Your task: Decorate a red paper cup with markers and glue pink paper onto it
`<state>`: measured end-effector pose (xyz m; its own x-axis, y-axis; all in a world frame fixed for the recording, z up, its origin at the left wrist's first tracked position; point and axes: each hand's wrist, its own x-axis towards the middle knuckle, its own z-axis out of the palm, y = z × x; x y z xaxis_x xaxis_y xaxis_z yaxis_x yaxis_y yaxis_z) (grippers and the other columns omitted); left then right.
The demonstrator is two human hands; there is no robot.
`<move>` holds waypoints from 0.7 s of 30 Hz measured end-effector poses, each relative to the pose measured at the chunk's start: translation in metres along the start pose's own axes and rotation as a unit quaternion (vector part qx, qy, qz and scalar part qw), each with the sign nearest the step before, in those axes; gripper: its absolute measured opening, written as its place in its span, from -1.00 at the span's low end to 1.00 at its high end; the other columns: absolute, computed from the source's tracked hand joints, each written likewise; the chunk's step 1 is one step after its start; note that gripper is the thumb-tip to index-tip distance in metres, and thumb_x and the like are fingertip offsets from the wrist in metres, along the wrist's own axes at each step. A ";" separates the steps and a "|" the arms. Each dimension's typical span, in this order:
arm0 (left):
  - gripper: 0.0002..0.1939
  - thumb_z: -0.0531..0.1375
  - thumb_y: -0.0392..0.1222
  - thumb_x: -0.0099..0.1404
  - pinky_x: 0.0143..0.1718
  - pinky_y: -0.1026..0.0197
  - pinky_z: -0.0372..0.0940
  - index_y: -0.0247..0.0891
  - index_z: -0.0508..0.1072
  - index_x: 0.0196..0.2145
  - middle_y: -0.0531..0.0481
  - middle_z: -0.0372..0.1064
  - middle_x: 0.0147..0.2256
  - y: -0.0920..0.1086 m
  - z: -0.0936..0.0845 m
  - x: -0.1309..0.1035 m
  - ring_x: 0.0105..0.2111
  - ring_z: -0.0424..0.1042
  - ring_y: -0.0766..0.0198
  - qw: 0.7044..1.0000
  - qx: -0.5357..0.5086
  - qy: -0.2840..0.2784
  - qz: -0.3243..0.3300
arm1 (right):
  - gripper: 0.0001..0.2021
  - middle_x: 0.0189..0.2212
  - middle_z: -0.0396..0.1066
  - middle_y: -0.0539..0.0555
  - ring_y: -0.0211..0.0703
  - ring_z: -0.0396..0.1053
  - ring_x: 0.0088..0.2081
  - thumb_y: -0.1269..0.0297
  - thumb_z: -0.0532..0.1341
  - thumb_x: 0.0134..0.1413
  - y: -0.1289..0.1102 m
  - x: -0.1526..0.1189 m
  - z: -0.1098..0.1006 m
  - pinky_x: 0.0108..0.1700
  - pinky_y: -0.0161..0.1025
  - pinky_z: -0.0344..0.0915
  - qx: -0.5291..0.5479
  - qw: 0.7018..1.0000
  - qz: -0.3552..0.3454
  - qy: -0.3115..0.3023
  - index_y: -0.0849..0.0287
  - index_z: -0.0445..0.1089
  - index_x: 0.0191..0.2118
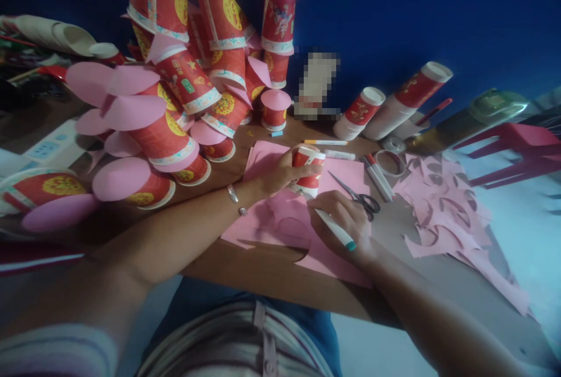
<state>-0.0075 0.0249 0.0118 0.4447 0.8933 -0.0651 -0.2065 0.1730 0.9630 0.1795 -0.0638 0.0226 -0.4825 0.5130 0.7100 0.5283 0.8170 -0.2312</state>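
Observation:
Over the pink paper sheets (280,213) my left hand (287,175) grips a red and white paper cup (309,172), its fingers wrapped round it. My right hand (339,222) is closed on a white marker (335,228) with a green end that points back toward me. The marker's front end is hidden at the cup's bottom edge. Black-handled scissors (357,194) lie open on the paper, just beyond my right hand. A white glue-like tube (339,155) and an orange and white pen (325,142) lie behind the cup.
Red paper-cup towers with pink cones (210,9) crowd the left and back. Stacked cups (362,111), a tape roll (390,163) and markers (379,178) stand or lie at right. Pink paper scraps (451,207) cover the table's right side. A red stool (521,146) stands beyond.

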 end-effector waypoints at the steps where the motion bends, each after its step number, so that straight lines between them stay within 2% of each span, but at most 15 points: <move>1: -0.43 0.52 0.11 0.13 -0.23 0.25 0.38 -0.22 0.51 -0.02 -0.01 0.52 -0.16 -0.001 -0.001 0.000 -0.24 0.48 0.28 1.000 0.007 -0.002 0.003 | -0.79 -0.28 0.60 0.06 -0.19 0.61 -0.28 0.57 0.27 0.35 0.001 0.000 0.001 -0.23 -0.28 0.57 0.002 1.000 0.000 0.004 0.15 0.44 -0.02; 8: -0.44 0.51 0.09 0.15 -0.16 0.19 0.42 -0.24 0.51 -0.02 -0.02 0.51 -0.14 0.003 -0.001 -0.002 -0.19 0.50 0.24 1.000 0.017 -0.009 0.007 | -0.75 -0.28 0.60 0.04 -0.18 0.61 -0.27 0.58 0.27 0.32 0.003 -0.002 0.002 -0.23 -0.25 0.58 -0.005 1.000 0.008 0.016 0.11 0.44 0.00; 13: -0.43 0.51 0.11 0.13 -0.18 0.18 0.40 -0.23 0.51 -0.03 -0.01 0.53 -0.16 0.005 0.001 -0.002 -0.19 0.52 0.21 1.000 0.028 0.005 0.009 | -0.76 -0.31 0.58 0.02 -0.19 0.59 -0.31 0.57 0.29 0.29 0.004 -0.005 0.002 -0.28 -0.27 0.55 -0.035 0.999 0.009 0.030 0.10 0.44 -0.03; 21: -0.43 0.52 0.06 0.10 -0.29 0.27 0.37 -0.20 0.49 -0.02 0.01 0.54 -0.20 0.011 0.006 -0.006 -0.25 0.50 0.25 0.999 0.038 0.017 -0.008 | -0.77 -0.31 0.59 0.04 -0.19 0.60 -0.31 0.58 0.26 0.33 0.001 0.000 0.001 -0.27 -0.27 0.57 -0.004 1.000 -0.021 0.013 0.12 0.42 -0.02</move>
<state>-0.0072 0.0190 0.0247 0.4175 0.9044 -0.0883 -0.1314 0.1562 0.9789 0.1795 -0.0625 0.0218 -0.4860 0.4711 0.7361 0.5131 0.8357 -0.1961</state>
